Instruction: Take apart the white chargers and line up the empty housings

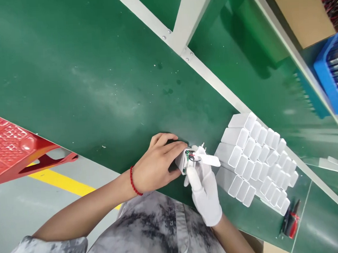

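Head view, left to right. Far left of the hands a red tray (8, 146) juts in over the floor's yellow line (61, 181); what it holds cannot be told. The left hand (155, 165), bare, with a red bead bracelet (133, 181) at the wrist, has its grip clamped on a white casing (182, 161), fingers over its top and thumb beneath. The casing's open end faces right, with small wires and a green board showing inside. Touching that end, the gloved right hand (205, 192) has its grip closed on a white plug piece (207, 158) with two prongs, pressed against the casing's mouth. Both hover just over the green worktop (98, 81). Just right of the hands lies a stack of empty white shells (255, 159), open ends up. Beyond it, low right, red cutters (291, 220). Far upper right, a blue bin (332, 76) holds dark parts, with a cardboard box (301, 10) above it.
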Demonstrator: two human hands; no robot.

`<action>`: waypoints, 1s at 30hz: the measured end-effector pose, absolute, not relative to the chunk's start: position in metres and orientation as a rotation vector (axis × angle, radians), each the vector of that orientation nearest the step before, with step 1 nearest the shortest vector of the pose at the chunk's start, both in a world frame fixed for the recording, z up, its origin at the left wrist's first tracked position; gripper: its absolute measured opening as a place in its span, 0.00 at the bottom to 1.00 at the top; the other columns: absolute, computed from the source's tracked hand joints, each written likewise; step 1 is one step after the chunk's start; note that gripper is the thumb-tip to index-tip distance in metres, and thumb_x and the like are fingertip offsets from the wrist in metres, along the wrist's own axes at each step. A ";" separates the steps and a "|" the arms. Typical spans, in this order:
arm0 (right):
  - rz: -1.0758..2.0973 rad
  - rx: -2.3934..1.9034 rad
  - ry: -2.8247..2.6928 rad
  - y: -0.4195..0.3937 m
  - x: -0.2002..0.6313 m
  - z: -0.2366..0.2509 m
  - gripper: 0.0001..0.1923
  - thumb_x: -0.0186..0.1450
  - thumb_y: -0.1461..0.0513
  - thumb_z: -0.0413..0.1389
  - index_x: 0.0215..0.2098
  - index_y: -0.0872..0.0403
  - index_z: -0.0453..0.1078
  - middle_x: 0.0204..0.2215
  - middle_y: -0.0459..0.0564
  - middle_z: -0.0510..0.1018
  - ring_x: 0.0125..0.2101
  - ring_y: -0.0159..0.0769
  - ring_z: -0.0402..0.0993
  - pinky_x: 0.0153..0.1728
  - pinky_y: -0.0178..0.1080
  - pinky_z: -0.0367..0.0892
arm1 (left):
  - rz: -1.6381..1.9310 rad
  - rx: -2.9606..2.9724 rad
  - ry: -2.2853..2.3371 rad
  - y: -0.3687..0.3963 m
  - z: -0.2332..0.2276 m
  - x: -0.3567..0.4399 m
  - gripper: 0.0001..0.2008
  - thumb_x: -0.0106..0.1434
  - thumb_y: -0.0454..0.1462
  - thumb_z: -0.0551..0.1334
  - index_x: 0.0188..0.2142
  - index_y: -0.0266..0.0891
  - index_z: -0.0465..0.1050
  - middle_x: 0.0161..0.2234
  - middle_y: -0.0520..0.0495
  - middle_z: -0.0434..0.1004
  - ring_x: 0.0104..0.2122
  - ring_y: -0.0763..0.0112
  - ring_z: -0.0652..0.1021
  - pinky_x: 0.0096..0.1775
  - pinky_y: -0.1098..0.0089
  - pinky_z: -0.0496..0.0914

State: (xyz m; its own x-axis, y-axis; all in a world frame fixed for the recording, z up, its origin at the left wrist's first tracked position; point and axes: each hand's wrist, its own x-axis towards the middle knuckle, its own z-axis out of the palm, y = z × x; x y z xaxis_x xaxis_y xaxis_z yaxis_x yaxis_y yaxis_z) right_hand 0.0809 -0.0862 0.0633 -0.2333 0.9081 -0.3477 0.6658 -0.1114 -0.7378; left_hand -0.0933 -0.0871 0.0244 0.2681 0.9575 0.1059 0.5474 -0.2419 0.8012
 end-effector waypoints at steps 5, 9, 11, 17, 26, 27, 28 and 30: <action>1.421 -1.741 -1.619 -0.081 0.078 0.064 0.19 0.67 0.52 0.54 0.52 0.53 0.69 0.31 0.49 0.77 0.29 0.39 0.74 0.33 0.44 0.73 | 0.854 1.869 1.360 -0.091 0.020 -0.092 0.21 0.61 0.36 0.64 0.53 0.38 0.67 0.50 0.48 0.77 0.55 0.57 0.67 0.57 0.58 0.55; 1.337 -1.734 -1.579 -0.079 0.074 0.061 0.20 0.63 0.52 0.58 0.50 0.52 0.70 0.37 0.50 0.78 0.34 0.40 0.75 0.40 0.46 0.73 | 0.881 1.864 1.346 -0.090 0.017 -0.093 0.20 0.62 0.37 0.65 0.53 0.38 0.67 0.50 0.48 0.78 0.55 0.57 0.67 0.57 0.58 0.55; 1.329 -1.748 -1.545 -0.080 0.072 0.058 0.20 0.63 0.52 0.58 0.50 0.52 0.70 0.38 0.50 0.78 0.34 0.39 0.75 0.39 0.44 0.73 | 0.894 1.866 1.342 -0.089 0.016 -0.094 0.20 0.62 0.37 0.65 0.53 0.37 0.67 0.50 0.48 0.78 0.55 0.57 0.67 0.56 0.58 0.55; 1.249 -1.753 -1.547 -0.088 0.076 0.044 0.17 0.64 0.54 0.59 0.49 0.50 0.72 0.45 0.51 0.78 0.43 0.42 0.75 0.43 0.44 0.72 | 0.920 1.870 1.344 -0.089 0.017 -0.095 0.20 0.63 0.36 0.65 0.54 0.36 0.67 0.51 0.47 0.78 0.54 0.56 0.68 0.56 0.58 0.57; 0.602 -1.458 -1.962 -0.104 0.089 0.036 0.25 0.65 0.61 0.58 0.60 0.46 0.65 0.52 0.53 0.75 0.51 0.47 0.74 0.47 0.52 0.74 | 0.927 1.949 1.420 -0.088 0.013 -0.088 0.20 0.63 0.40 0.65 0.53 0.36 0.67 0.50 0.43 0.78 0.52 0.55 0.71 0.54 0.55 0.61; 0.439 -1.352 -2.060 -0.106 0.091 0.035 0.29 0.63 0.62 0.60 0.62 0.47 0.63 0.53 0.54 0.74 0.51 0.49 0.74 0.46 0.52 0.75 | 0.941 1.968 1.438 -0.089 0.013 -0.086 0.20 0.63 0.40 0.65 0.53 0.35 0.67 0.49 0.42 0.78 0.52 0.54 0.71 0.54 0.54 0.62; 0.293 -1.258 -2.155 -0.107 0.093 0.033 0.33 0.61 0.62 0.62 0.63 0.48 0.61 0.53 0.56 0.73 0.51 0.50 0.73 0.46 0.53 0.75 | 0.947 1.989 1.456 -0.089 0.012 -0.085 0.20 0.64 0.39 0.65 0.53 0.35 0.66 0.49 0.41 0.77 0.51 0.54 0.71 0.54 0.53 0.63; 0.073 -1.149 -2.299 -0.105 0.093 0.026 0.37 0.59 0.64 0.65 0.65 0.52 0.59 0.53 0.60 0.73 0.51 0.52 0.73 0.46 0.52 0.75 | 0.932 2.027 1.473 -0.092 0.012 -0.085 0.22 0.63 0.38 0.65 0.54 0.33 0.65 0.50 0.40 0.77 0.52 0.53 0.71 0.55 0.51 0.64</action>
